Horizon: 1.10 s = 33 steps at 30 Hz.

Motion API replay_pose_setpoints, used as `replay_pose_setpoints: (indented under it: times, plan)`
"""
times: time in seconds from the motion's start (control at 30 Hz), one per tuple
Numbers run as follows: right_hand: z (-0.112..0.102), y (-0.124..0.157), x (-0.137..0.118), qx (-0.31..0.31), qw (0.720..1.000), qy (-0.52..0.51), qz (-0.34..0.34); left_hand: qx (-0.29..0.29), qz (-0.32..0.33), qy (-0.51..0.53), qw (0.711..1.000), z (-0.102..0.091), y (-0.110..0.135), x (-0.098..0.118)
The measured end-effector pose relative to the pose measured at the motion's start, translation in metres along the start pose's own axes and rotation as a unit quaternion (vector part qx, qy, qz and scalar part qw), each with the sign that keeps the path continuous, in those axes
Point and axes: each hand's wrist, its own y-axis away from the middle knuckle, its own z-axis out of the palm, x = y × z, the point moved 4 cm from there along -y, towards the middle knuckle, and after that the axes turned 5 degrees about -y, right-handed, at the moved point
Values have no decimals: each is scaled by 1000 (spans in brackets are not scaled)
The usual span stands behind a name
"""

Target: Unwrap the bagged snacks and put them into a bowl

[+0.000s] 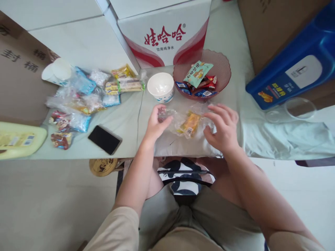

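Note:
A clear plastic bag (178, 121) lies crumpled near the table's front edge. On or inside it, I cannot tell which, is a yellow-orange snack packet (191, 124). My left hand (157, 122) has its thumb and fingers curled round the bag's left end. At the other end my right hand (223, 126) hovers with fingers spread, its fingertips close to the plastic; whether they touch it is unclear. Just behind the bag stand a white paper bowl (160, 87) and a pink glass bowl (222, 75) holding several snack packets, a mint-green one (198, 74) on top.
Several wrapped snacks (86, 91) are heaped at the left, with paper cups (57, 71) behind them. A phone (105, 139) lies in front. A white carton (164, 35) stands at the back, a blue jug (293, 66) and clear plastic cup (300, 108) at the right, a yellow bottle (22, 139) far left.

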Motion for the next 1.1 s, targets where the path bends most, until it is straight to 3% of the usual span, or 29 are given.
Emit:
replay_pose_setpoints:
  times: [0.13, 0.23, 0.3, 0.37, 0.53, 0.6, 0.67, 0.8, 0.87, 1.0, 1.1]
  plan:
    - [13, 3, -1, -160, 987, -18, 18, -94, -19, -19, 995, 19, 0, -7]
    - [14, 6, 3, -285, 954, -42, 88, -66, -56, 16, 996, 23, -3, -10]
    - [15, 9, 5, -355, 924, -25, 139, -32, -78, 97, 992, 24, -4, -7]
    - [18, 10, 5, -382, 908, -4, 174, -21, -105, 214, 971, 26, -3, 0]
    - [26, 5, 5, -270, 938, -83, 202, -52, -158, 448, 878, 38, 6, 27]
    - [28, 5, 7, -239, 943, -91, 215, -42, -165, 475, 863, 41, 9, 34]
    - [31, 7, 6, -245, 945, -57, 210, -44, -181, 478, 858, 46, 13, 36]
    - [38, 8, 2, -253, 960, 25, 121, -58, -202, 506, 837, 49, 15, 39]
    - [40, 8, 4, -235, 967, 17, 102, -25, -187, 521, 832, 40, 10, 39]
    - [38, 5, 10, -211, 969, -93, 92, 69, -137, 537, 829, 11, -5, 35]
    - [26, 0, 14, -138, 975, -145, 92, 94, -136, 565, 808, -7, -15, 25]
